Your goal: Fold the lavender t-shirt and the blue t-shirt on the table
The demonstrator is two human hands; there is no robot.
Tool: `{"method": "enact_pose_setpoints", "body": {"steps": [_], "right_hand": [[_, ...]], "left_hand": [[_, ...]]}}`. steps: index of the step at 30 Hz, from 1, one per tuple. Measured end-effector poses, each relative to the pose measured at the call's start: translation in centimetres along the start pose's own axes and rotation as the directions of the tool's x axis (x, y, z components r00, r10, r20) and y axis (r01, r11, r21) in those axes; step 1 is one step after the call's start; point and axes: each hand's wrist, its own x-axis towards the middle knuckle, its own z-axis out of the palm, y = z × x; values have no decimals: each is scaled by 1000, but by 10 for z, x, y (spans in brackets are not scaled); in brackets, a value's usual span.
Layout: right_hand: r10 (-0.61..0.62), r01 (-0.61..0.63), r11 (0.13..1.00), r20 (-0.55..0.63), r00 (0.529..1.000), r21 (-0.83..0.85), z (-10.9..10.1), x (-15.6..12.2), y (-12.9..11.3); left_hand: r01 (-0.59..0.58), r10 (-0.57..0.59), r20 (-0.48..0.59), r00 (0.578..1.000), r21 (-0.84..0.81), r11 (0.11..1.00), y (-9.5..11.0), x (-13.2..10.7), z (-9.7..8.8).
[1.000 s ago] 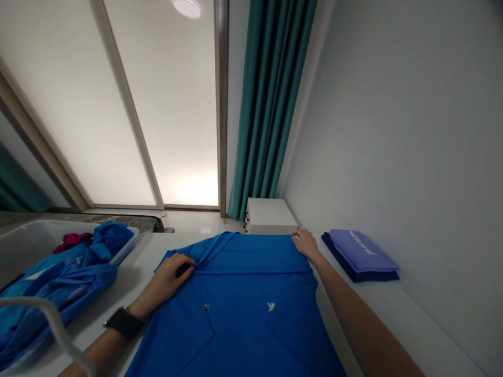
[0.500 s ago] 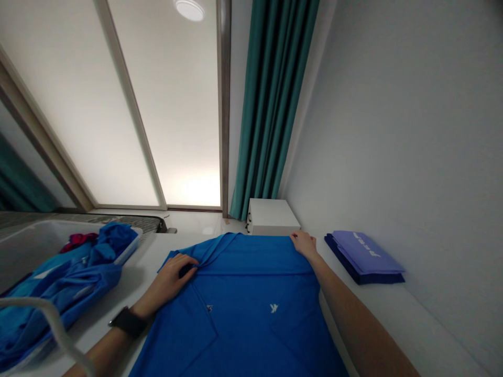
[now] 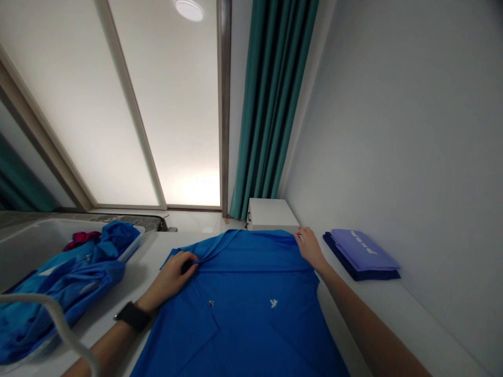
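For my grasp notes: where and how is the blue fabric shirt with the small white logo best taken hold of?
Probably pinch the blue shirt near both ends of its far edge, coming from left and right: it lies spread wide. The right hand is at the far right corner, the left hand at gathered folds.

Shot from the person's head, single view, above the table (image 3: 393, 319). Faces forward and tips down, looking along the blue shirt (image 3: 251, 324) toward the door (image 3: 181, 131) and curtain (image 3: 273, 115). Sits near: cuts the shirt and both forearms (image 3: 359, 314) at the bottom edge, keeps the left hand (image 3: 175, 275) and right hand (image 3: 309, 248) whole in the lower half. Spreads wide: crops the basket (image 3: 29, 248) at left, takes in wall (image 3: 401, 131) at right.
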Motion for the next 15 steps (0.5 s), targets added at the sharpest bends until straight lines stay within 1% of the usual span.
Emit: {"method": "enact_pose_setpoints", "body": {"steps": [1,3,4,6,8,11,15], "right_hand": [[-42,42,999,1,999,20,-5,-11,-2],[-170,168,982,10,985,91,-12,-34,-6],[-197,194,976,23,980,103,-15,-46,-7],[-243,233,967,99,965,104,-17,-65,-10],[-260,246,964,180,949,100,-18,-75,-12],[-221,206,975,244,944,85,-19,-71,-14],[-116,108,993,214,970,49,-17,-46,-21]], "left_hand": [[4,-4,1,1000,1,1000,1,0,0],[8,-8,9,1000,-2,1000,3,0,-1],[7,-7,11,1000,-5,1000,3,0,-2],[0,0,7,1000,-12,1000,3,0,-2],[-12,12,-3,1000,-19,1000,1,0,-1],[-22,22,-6,1000,-19,1000,-2,1,1],[-7,7,3,1000,-10,1000,-3,1,1]]}}
